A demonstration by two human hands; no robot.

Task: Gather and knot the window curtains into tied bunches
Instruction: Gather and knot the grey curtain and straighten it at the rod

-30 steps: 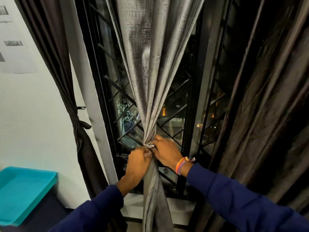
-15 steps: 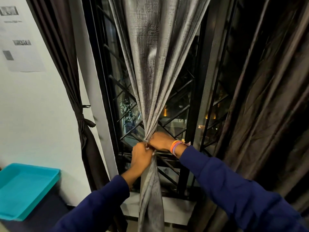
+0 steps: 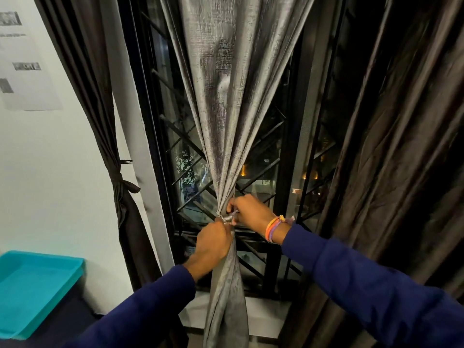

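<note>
At the window's middle, the grey curtain (image 3: 233, 101) hangs gathered to a narrow waist; the left hand (image 3: 213, 242) grips the bunch just below the tie (image 3: 227, 218), the right hand (image 3: 247, 213) pinches the tie's end; tying is under way, and next comes a firm, even pull to cinch the knot.

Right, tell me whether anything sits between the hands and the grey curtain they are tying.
Nothing visible does. The left hand and the right hand are both already on the grey curtain, pinching the thin tie wrapped round its gathered waist. The window grille lies behind the fabric, not in front.
</note>
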